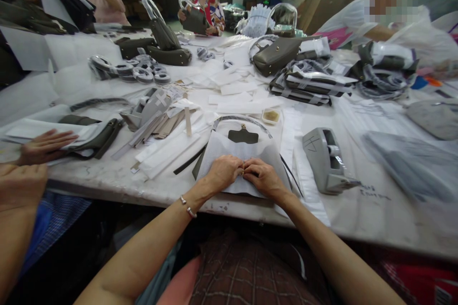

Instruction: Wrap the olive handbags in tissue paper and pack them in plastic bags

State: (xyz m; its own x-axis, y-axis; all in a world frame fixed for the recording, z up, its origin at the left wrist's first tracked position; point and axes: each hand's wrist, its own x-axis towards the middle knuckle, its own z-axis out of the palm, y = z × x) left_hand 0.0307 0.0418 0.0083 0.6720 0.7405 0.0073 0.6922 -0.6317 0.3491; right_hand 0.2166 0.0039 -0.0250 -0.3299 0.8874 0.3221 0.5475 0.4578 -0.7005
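A dark olive handbag lies flat at the table's near edge, wrapped in white paper (246,155); its tab (243,136) and curved handle (246,120) show above the paper. My left hand (223,172) and my right hand (263,177) meet on the paper's lower middle. Both have their fingers curled and pinch at a small spot between them; what they pinch is too small to make out. A bracelet sits on my left wrist.
A grey tape dispenser (327,159) stands right of the bag. Paper strips (168,145), tape rolls (143,72), and more olive bags (281,55) cover the white table (375,209). A co-worker's hand (45,145) rests on paper at the left. Others sit at the far side.
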